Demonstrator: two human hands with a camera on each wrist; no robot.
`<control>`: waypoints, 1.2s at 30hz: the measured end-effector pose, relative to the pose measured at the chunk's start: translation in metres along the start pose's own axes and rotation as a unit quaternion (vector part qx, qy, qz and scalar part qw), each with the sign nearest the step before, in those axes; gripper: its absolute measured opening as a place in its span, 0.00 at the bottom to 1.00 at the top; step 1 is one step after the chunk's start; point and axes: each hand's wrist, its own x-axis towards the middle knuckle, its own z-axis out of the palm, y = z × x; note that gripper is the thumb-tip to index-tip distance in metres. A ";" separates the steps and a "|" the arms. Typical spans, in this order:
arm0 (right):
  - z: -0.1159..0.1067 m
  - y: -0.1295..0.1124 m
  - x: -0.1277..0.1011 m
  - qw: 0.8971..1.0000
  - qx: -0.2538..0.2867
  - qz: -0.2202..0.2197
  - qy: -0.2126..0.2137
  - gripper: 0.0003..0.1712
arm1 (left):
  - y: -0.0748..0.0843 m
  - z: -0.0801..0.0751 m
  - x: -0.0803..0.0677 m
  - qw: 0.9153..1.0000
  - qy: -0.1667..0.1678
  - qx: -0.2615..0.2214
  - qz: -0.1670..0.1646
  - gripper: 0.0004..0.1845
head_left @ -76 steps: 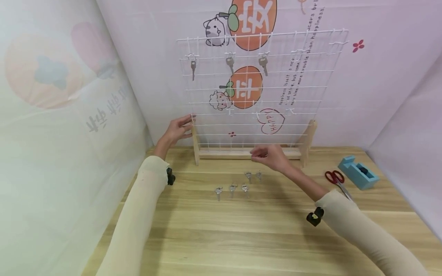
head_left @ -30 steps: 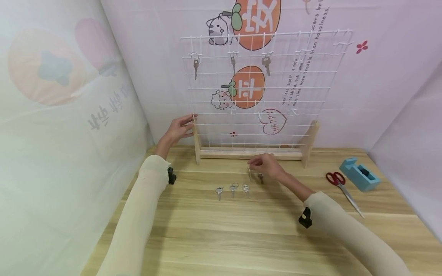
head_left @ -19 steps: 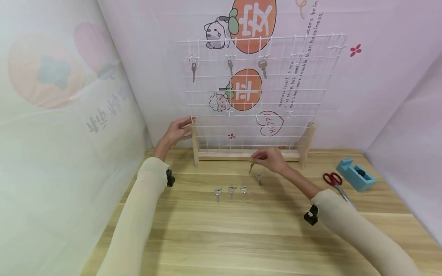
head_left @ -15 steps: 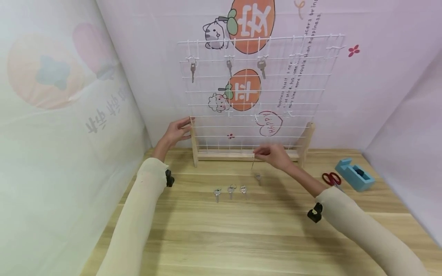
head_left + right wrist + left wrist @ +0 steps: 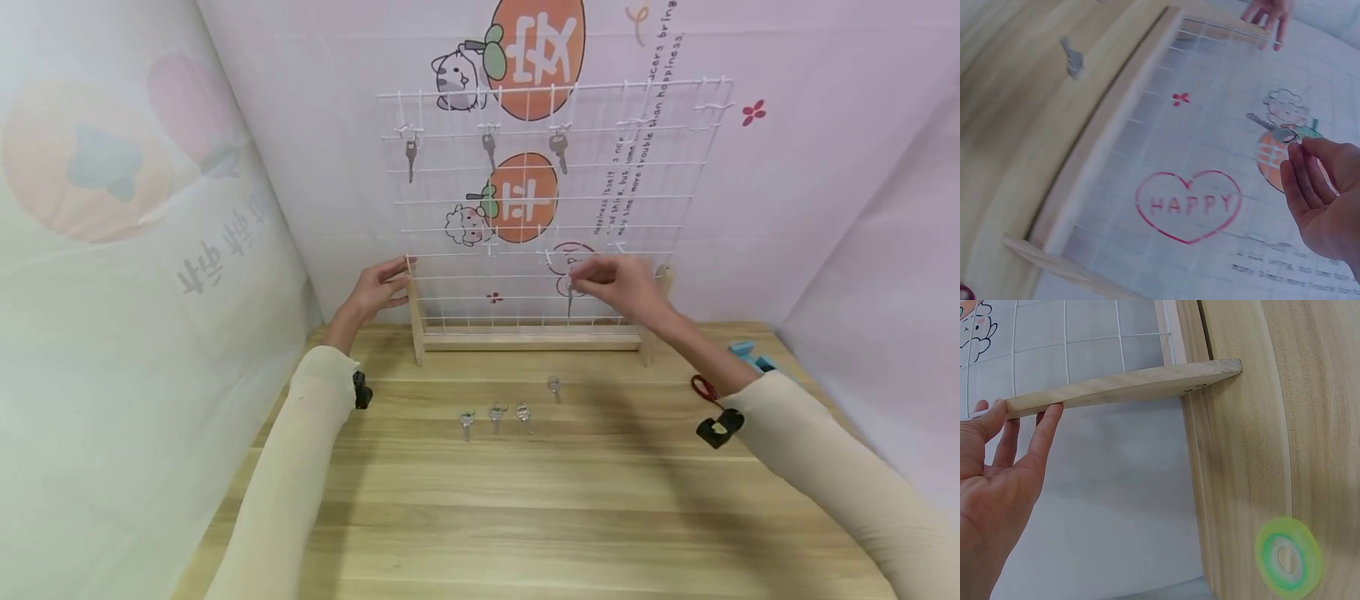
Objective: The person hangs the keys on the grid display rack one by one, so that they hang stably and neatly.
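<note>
My right hand (image 5: 583, 279) pinches a small silver key (image 5: 569, 302) by its head, raised in front of the lower part of the white wire grid (image 5: 540, 208), close to a white hook (image 5: 551, 255). In the right wrist view the key (image 5: 1270, 129) sticks out from my fingertips (image 5: 1300, 147) over the grid. My left hand (image 5: 396, 281) rests with straight fingers on the top of the grid's left wooden post (image 5: 1116, 390). Three keys (image 5: 489, 148) hang on the top row. Several more keys (image 5: 495, 414) lie on the table.
Red-handled scissors (image 5: 702, 387) and a blue tape dispenser (image 5: 750, 352) lie at the right, partly behind my right forearm. A green tape roll (image 5: 1288, 555) sits on the wooden table (image 5: 525, 517) near the left post. Printed fabric walls enclose the table on three sides.
My right hand picked one key from the table and lifted it up to the lower grid. The left hand stayed on the post.
</note>
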 end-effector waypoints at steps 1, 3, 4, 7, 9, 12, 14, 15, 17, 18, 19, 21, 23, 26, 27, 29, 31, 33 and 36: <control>-0.006 -0.004 0.003 1.000 0.000 0.001 0.007 0.06 | 0.000 0.000 0.000 1.000 -0.002 0.000 0.001 0.27; -0.017 -0.011 0.008 1.000 0.001 0.006 0.019 0.07 | -0.001 -0.001 -0.001 1.000 -0.004 -0.001 0.004 0.27; -0.022 -0.014 0.010 1.000 0.000 0.008 0.026 0.07 | -0.001 -0.001 -0.001 1.000 -0.005 -0.003 0.004 0.27; -0.038 -0.023 0.018 0.999 -0.011 0.006 0.046 0.08 | 0.001 -0.002 -0.003 1.000 -0.012 -0.012 0.002 0.27; -0.048 -0.029 0.023 0.998 -0.013 0.008 0.063 0.09 | 0.004 -0.002 -0.005 1.000 -0.015 -0.019 -0.002 0.27; -0.062 -0.038 0.030 0.995 -0.001 0.013 0.095 0.10 | 0.011 -0.001 -0.009 1.000 -0.016 -0.018 -0.005 0.27; -0.072 -0.045 0.035 0.992 0.009 0.013 0.122 0.11 | 0.014 0.000 -0.011 1.000 -0.018 -0.018 -0.006 0.27; -0.077 -0.048 0.037 0.991 0.016 0.014 0.133 0.11 | 0.016 0.000 -0.011 1.000 -0.019 -0.019 -0.006 0.28; -0.087 -0.053 0.042 0.987 0.025 0.018 0.156 0.12 | 0.016 0.000 -0.012 0.999 -0.022 -0.023 -0.008 0.28; -0.092 -0.056 0.045 0.985 0.030 0.019 0.168 0.12 | 0.015 -0.001 -0.012 0.999 -0.024 -0.025 -0.008 0.28; -0.097 -0.058 0.047 0.983 0.037 0.020 0.179 0.12 | 0.014 -0.001 -0.011 0.999 -0.026 -0.026 -0.008 0.28; -0.107 -0.062 0.053 0.978 0.057 0.026 0.199 0.12 | 0.011 -0.002 -0.009 0.999 -0.026 -0.025 -0.006 0.28; -0.117 -0.066 0.058 0.973 0.072 0.028 0.220 0.12 | 0.007 -0.003 -0.006 1.000 -0.024 -0.020 -0.001 0.28; -0.128 -0.073 0.063 0.966 0.083 0.025 0.245 0.11 | 0.002 -0.005 -0.003 1.000 -0.020 -0.017 0.006 0.27; -0.131 -0.074 0.065 0.964 0.081 0.024 0.251 0.10 | 0.002 -0.005 -0.003 1.000 -0.020 -0.017 0.008 0.27; -0.136 -0.075 0.066 0.963 0.077 0.026 0.259 0.10 | 0.001 -0.005 -0.002 1.000 -0.020 -0.018 0.008 0.27; -0.138 -0.075 0.068 0.961 0.078 0.031 0.262 0.11 | 0.001 -0.004 -0.003 1.000 -0.020 -0.020 0.006 0.27; -0.140 -0.073 0.069 0.961 0.084 0.042 0.261 0.11 | 0.003 -0.003 -0.004 1.000 -0.021 -0.020 0.002 0.27; -0.142 -0.071 0.071 0.960 0.092 0.058 0.257 0.11 | 0.009 -0.001 -0.008 1.000 -0.020 -0.022 -0.007 0.27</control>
